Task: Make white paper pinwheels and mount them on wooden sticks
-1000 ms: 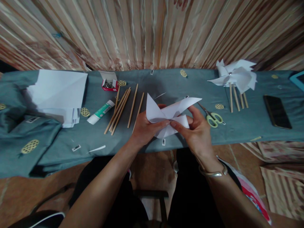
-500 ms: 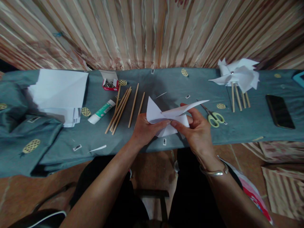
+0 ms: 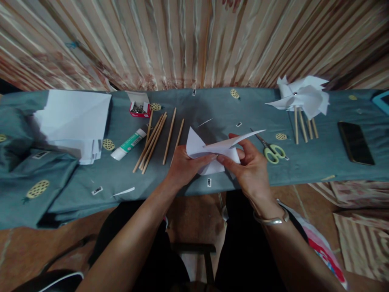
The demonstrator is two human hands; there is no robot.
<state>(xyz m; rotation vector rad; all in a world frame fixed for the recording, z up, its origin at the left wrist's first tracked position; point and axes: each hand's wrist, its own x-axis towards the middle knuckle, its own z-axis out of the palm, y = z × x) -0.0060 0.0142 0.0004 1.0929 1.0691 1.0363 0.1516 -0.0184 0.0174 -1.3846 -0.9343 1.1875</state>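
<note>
Clamping a folded white paper piece with pointed flaps (image 3: 195,144), the left hand (image 3: 186,164) and right hand (image 3: 251,167) are pressing their thumbs close together near its middle, holding it over the blue-green patterned tablecloth (image 3: 258,99), between thin tan wooden sticks (image 3: 154,143) and pale-green-handled scissors (image 3: 271,147).

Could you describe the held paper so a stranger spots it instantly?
Start at the near edge of the long grey-green pineapple-print tablecloth, where the bare left hand and bare right hand sit close together. Pinched between them is folded white paper with pointed, lifted flaps. Unlike flat white sheets at left and white paper pinwheels on wooden sticks at right, it alone is held.
</note>
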